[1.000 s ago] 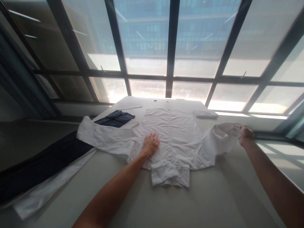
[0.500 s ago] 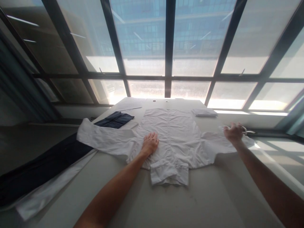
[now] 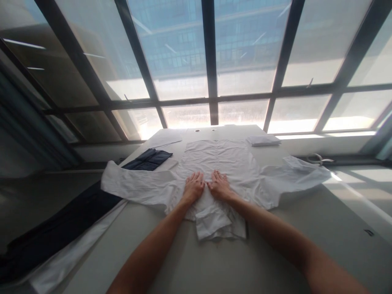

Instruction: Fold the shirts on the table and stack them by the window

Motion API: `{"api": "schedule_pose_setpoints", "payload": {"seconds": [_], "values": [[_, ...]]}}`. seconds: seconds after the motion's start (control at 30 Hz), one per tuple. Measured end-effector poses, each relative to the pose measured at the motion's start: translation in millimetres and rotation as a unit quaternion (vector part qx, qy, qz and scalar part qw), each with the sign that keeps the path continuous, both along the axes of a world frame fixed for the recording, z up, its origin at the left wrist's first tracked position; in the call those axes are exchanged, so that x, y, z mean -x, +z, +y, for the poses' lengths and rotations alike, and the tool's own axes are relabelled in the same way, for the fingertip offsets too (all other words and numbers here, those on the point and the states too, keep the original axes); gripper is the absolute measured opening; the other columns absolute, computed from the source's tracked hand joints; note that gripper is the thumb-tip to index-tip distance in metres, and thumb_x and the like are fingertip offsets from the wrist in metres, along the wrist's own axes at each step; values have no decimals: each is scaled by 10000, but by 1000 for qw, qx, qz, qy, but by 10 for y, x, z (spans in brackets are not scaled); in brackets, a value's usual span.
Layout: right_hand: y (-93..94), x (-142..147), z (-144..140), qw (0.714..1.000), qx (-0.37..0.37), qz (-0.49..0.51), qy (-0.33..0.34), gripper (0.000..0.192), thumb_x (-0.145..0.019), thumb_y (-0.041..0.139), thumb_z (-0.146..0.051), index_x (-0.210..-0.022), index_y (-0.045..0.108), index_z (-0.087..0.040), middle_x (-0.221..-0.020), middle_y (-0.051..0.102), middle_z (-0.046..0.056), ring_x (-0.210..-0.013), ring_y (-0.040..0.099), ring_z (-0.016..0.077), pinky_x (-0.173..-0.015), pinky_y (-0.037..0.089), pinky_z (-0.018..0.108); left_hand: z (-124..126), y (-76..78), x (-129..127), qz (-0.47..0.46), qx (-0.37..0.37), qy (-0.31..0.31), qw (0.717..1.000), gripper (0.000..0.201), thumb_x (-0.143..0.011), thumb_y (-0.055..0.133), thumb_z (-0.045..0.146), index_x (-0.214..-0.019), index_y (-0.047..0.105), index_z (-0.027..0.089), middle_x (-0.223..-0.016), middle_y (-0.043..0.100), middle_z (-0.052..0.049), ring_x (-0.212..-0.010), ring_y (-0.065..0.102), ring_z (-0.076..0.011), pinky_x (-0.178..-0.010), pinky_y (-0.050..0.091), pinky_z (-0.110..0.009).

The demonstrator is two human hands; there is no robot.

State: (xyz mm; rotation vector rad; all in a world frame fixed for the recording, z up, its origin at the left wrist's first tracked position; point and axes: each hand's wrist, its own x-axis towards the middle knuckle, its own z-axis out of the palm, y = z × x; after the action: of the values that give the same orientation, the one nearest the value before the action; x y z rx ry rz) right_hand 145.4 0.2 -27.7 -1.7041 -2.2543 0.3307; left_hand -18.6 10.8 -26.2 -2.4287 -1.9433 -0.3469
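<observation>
I have the white long-sleeved cotton shirt [image 3: 226,163] spread flat on the pale surface [image 3: 275,253], sleeves out, nothing folded yet; my left hand [image 3: 194,186] and right hand [image 3: 219,185] press open-palmed on its upper middle.

Sunlit windows [image 3: 211,61] — perhaps an office

A white shirt [image 3: 232,163] is laid flat and face down on the tabletop [image 3: 275,253], collar toward the near edge. Both sleeves are spread outward to the sides. The fabric is wrinkled, and the collar is bunched.
</observation>
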Motion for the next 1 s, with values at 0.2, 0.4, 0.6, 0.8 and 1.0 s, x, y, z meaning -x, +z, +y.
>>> {"api": "schedule_pose_setpoints", "payload": {"seconds": [0.2, 0.4, 0.6, 0.8, 1.0], "values": [[-125, -985, 136, 992, -18, -74, -101, 671, -1056, 307, -465, -1601, 333, -74, -1677, 283, 178, -1555, 222, 265, -1246, 139, 466, 13, -10, -7, 0, 6, 2, 1000, 508, -1033, 426, 321, -1525, 498, 214, -1618, 428, -104, -1511, 353, -308, -1227, 283, -532], [-175, -1694, 214, 975, -21, -131, -176, 681, -1046, 310, -446, -1591, 341, -39, -1658, 314, 204, -1533, 273, 266, -1233, 184, 434, 8, 13, -19, -6, 8, 5, 1000, 516, -1029, 421, 316, -1522, 497, 184, -1618, 424, -116, -1506, 356, -314, -1231, 269, -542], [-232, -1692, 224, 977, -38, -125, -168, 667, -1044, 334, -444, -1574, 371, -40, -1641, 340, 222, -1519, 298, 283, -1223, 201, 457, -128, 79, -93, 5, 27, -112, 993, 519, -1061, 381, 358, -1561, 433, 229, -1659, 357, -82, -1556, 248, -291, -1244, 197, -584], [-251, -1710, 236, 977, -36, -132, -160, 650, -1059, 298, -447, -1566, 386, -50, -1649, 333, 209, -1532, 275, 282, -1222, 199, 467, -320, 65, -373, 11, 53, -277, 959, 564, -1092, 280, 503, -1611, 337, 290, -1685, 303, -52, -1584, 153, -255, -1257, 139, -562], [-252, -1752, 259, 982, -34, -131, -134, 656, -1059, 288, -453, -1565, 387, -47, -1646, 346, 198, -1529, 281, 283, -1234, 184, 473, -433, -11, -498, 12, 59, -253, 965, 592, -1092, 223, 529, -1628, 300, 290, -1693, 276, -52, -1583, 153, -286, -1247, 134, -601]]}}
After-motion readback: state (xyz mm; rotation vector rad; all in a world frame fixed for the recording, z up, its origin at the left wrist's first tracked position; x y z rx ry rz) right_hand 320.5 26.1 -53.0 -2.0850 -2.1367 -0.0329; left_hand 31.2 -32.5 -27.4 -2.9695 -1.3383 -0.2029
